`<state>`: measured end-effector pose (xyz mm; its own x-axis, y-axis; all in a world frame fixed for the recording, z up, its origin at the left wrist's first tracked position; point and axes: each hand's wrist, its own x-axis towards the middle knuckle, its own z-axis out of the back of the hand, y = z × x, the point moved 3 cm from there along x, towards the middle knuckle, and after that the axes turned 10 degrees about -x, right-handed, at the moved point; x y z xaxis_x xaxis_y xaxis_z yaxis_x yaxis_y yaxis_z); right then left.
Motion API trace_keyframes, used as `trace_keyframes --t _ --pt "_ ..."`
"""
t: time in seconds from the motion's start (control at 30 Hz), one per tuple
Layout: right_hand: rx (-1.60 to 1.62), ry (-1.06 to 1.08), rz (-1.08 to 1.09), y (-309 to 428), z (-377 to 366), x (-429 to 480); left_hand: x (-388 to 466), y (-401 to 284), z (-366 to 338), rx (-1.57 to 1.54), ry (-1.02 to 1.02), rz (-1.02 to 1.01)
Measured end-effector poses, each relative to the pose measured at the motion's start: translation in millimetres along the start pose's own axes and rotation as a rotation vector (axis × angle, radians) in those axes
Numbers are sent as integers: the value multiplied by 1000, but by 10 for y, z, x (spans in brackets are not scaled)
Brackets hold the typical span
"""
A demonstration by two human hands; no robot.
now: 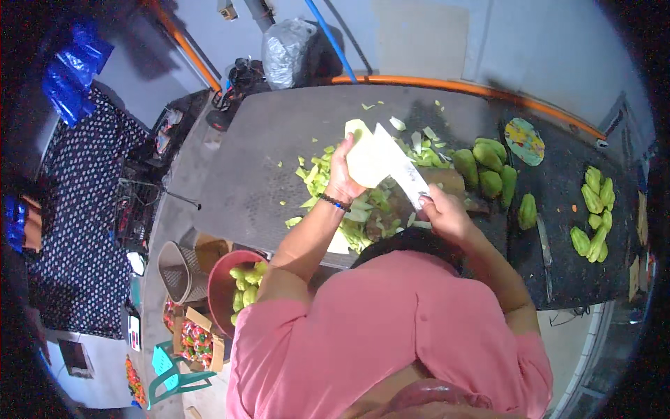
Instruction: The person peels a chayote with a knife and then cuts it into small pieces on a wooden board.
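Observation:
My left hand, with a beaded bracelet at the wrist, holds a large pale peeled fruit or vegetable above the table. A broad-bladed knife is gripped by its handle in my right hand, its blade against or close beside the pale piece's right side. Green peelings lie heaped on the grey table under and around both hands. Right of the peelings sits a brownish block, perhaps a cutting board. Several unpeeled green chayotes are piled beyond it.
On the darker table at the right lie more chayotes, a long thin strip and a patterned cloth or pad. A red tub of chayotes, a woven basket and a teal chair stand at the lower left.

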<state>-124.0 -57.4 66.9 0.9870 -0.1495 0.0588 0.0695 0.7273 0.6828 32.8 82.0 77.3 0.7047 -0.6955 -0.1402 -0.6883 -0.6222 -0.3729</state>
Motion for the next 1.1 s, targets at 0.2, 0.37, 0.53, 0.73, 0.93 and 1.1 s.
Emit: trace_keyframes --t 0.2,0.37,0.53,0.73,0.93,1.1 --pt "-368 -300 212 433 110 -74 92 81 -51 -217 151 78" --pt "-545 -336 266 563 38 -40 35 265 -287 -223 228 -6" --pt "-493 -377 292 592 3 -35 30 269 -308 -221 203 -49" --pt "-587 -361 339 556 10 -21 94 267 -193 -231 133 -107" --pt "-603 -282 334 536 63 -18 78 329 -291 -220 98 -95" --pt "-659 -148 218 539 79 24 68 383 -345 -185 130 -88"
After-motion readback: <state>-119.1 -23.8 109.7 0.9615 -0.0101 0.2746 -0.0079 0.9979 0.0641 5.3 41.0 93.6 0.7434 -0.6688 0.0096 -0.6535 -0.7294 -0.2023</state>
